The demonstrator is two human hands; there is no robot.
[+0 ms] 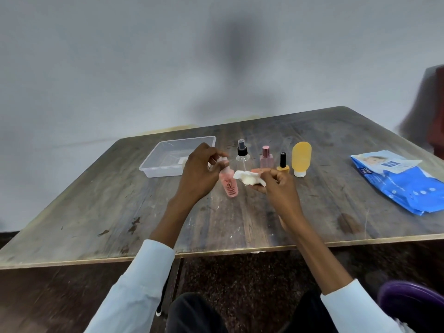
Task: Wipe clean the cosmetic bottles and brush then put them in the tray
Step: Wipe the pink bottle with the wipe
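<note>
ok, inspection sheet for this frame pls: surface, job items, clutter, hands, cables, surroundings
Surface: worn wooden table, scuffed and stained.
Job's things: pink bottle held up; clear spray bottle, pink perfume bottle, nail polish and yellow tube standing in a row; clear tray at left.
Clutter: blue wipes pack at right.
Hands: left hand grips the pink bottle's top; right hand holds a white wipe.
Cables: nothing seen.
Surroundings: grey wall.

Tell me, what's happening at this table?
A person is cleaning cosmetics. The left hand holds a pink bottle by its top, and the right hand grips a crumpled white wipe beside it. A spray bottle, a perfume bottle, a nail polish and a yellow tube wait on the table. The clear tray holds none of them yet.
</note>
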